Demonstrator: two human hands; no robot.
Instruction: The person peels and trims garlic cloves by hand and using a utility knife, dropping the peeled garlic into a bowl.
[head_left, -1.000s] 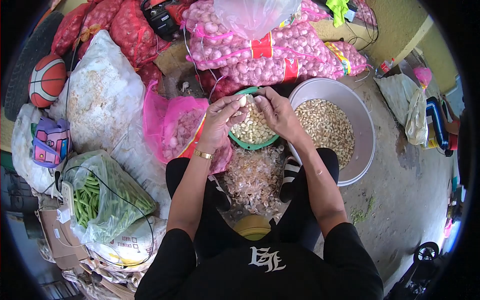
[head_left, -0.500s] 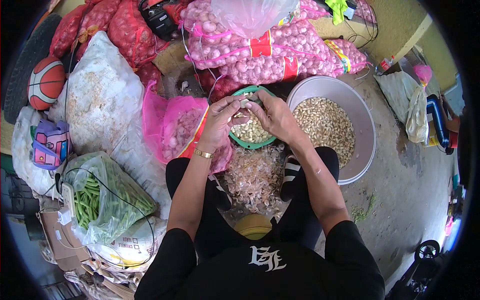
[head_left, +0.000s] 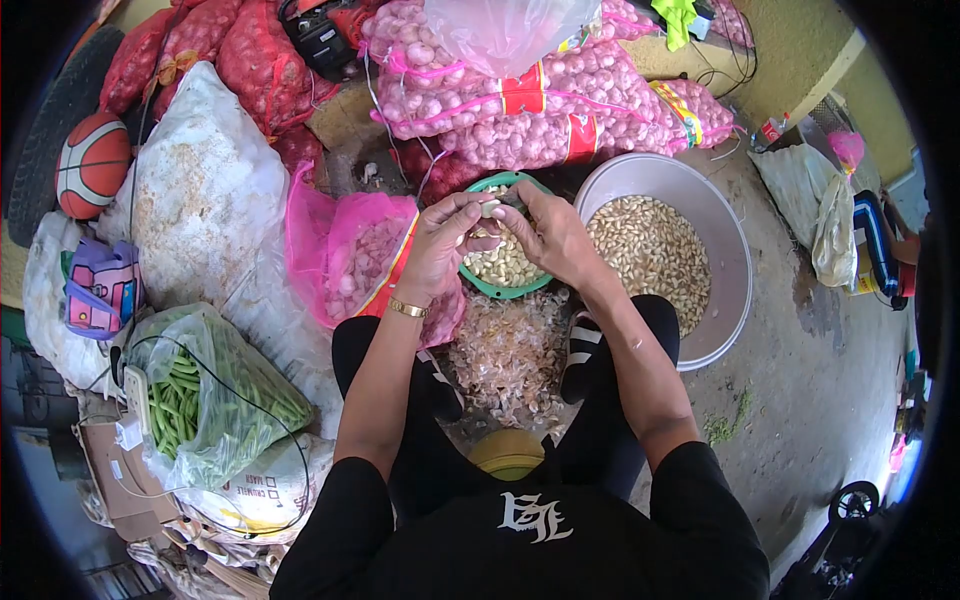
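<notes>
Both hands meet over a green basket (head_left: 508, 291) of pale peeled cloves. My left hand (head_left: 445, 235) is closed, its thumb and fingers pinching a small pale clove (head_left: 489, 208). Against the same clove, my right hand (head_left: 550, 235) holds its fingertips closed from the other side; whatever else it grips is too small to tell. To the right of the basket stands a large grey tub (head_left: 729, 262) with many unpeeled cloves (head_left: 650, 250). Dry peelings (head_left: 508, 350) lie heaped on the floor between my feet.
An open pink mesh bag (head_left: 340, 250) of garlic leans left of the basket. Full garlic sacks (head_left: 470, 85) are stacked behind. Further left are a white sack (head_left: 200, 210), a basketball (head_left: 93, 166) and a plastic bag of green beans (head_left: 215, 400). A yellow-green container (head_left: 507, 452) sits between my legs.
</notes>
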